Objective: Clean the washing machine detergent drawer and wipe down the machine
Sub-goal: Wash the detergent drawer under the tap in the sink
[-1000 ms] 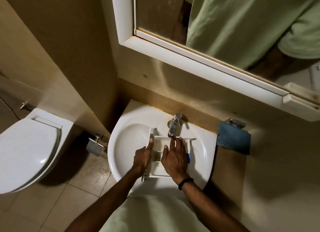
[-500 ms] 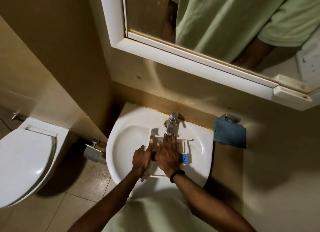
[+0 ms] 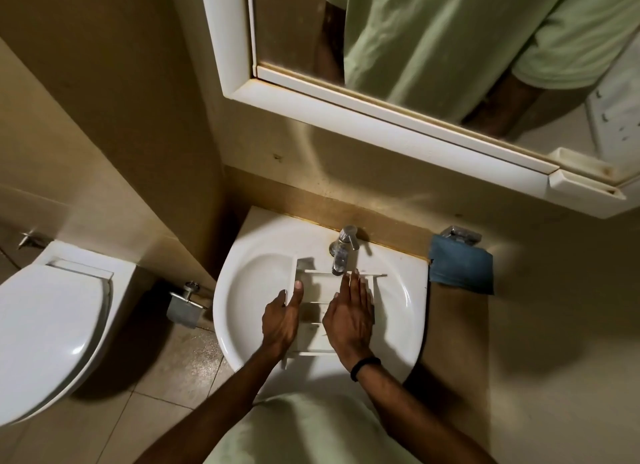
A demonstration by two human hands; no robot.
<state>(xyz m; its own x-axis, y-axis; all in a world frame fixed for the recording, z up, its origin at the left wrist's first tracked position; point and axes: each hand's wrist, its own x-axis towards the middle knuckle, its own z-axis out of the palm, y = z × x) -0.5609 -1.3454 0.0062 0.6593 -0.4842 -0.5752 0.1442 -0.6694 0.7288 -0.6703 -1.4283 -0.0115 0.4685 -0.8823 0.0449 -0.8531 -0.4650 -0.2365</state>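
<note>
— Beige bathroom walls are closing in around a white washbasin (image 3: 242, 290). Where is the detergent drawer (image 3: 314, 292) lying?
— It is sitting in the bowl, just below the tap (image 3: 343, 252).
— And the hands?
— The left hand (image 3: 280, 320) is gripping the drawer's side wall left of the tap, thumb on top. The right hand (image 3: 349, 316) is lying flat on the drawer, fingers straight and together, tips reaching under the tap.

A white toilet (image 3: 52, 325) stands left of the sink (image 3: 398, 311), a framed mirror (image 3: 311, 105) above it.
</note>
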